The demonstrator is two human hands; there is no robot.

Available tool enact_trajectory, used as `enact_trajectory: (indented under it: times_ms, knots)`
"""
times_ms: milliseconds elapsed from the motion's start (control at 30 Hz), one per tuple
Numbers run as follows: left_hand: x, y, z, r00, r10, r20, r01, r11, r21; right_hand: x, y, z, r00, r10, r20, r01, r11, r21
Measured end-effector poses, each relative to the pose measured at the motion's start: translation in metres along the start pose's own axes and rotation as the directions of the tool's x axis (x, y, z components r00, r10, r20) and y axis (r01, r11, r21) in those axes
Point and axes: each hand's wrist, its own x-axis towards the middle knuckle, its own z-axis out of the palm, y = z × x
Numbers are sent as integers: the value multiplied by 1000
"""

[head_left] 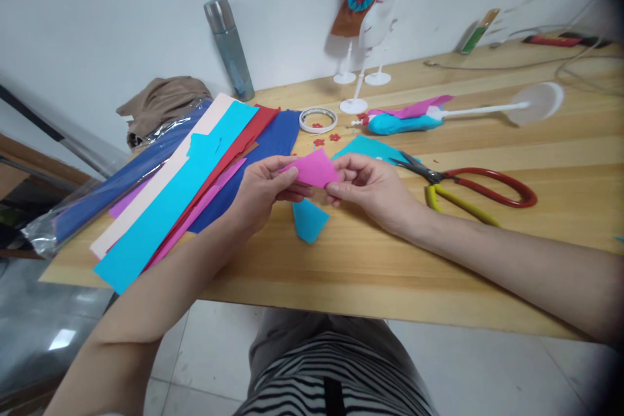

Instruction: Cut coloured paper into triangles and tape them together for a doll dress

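A small pink paper piece (316, 169) is stretched between my two hands above the table. My left hand (266, 188) pinches its left end between thumb and fingers. At the right end, my right hand (368, 185) grips the lower corner with its thumb and fingers. Just below lies a small cut turquoise piece (310, 221) on the wood. Another turquoise sheet (373, 148) rests behind my right hand, beside the scissors (433, 175) with red and yellow handles. Small red flower shapes (334, 137) and a roll of tape (318, 120) lie behind the pink piece.
Long coloured paper strips (195, 172) cover the table's left side, with a brown cloth (163, 101) behind. A flask (229, 49) stands by the wall. A wrapped figure on a stand (407, 120) lies at right; white figures (380, 13) stand behind. Cables (497, 66) trail at back right.
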Motion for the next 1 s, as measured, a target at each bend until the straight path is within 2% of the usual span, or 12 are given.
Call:
enact_trajectory:
  times_ms: [100,133,200,267,333,400,500,567,633,767,900,1000]
  knots:
    - [0,3,-2,999,4,-34,-5,1000,-15,-2,0,-5,962,-265,-72,238,935,-263]
    - [0,3,-2,999,1,-47,-2,1000,-13,-2,0,-7,921,-387,-38,344,856,-386]
    - [-1,4,-2,998,-15,-62,15,1000,-5,-2,0,-12,794,-594,130,545,600,-585]
    - [-3,3,0,998,-43,-52,43,999,2,-2,0,-15,660,-687,304,662,341,-668]
    - [-6,2,3,997,-77,-24,77,997,1,-2,-1,-16,628,-687,364,668,236,-706]
    - [-7,2,5,995,-104,6,104,995,-1,-3,-5,-15,700,-643,313,604,297,-740]
    - [-7,2,5,995,-96,12,96,995,8,-5,-13,-10,836,-537,118,470,588,-658]
    - [-5,3,4,998,-56,-11,57,998,38,-5,-15,-6,924,-381,-32,328,833,-446]
    - [-4,4,3,1000,0,-22,2,996,88,-4,-15,-3,978,-171,-119,147,971,-189]
    - [-3,6,3,995,89,36,-94,981,169,-3,-9,0,992,41,-116,-39,999,20]
    - [-3,4,3,995,90,38,-95,979,179,-4,-9,-1,995,93,-29,-93,996,17]
    - [0,3,1,996,73,47,-80,980,183,-4,-13,-3,998,58,3,-57,993,-106]
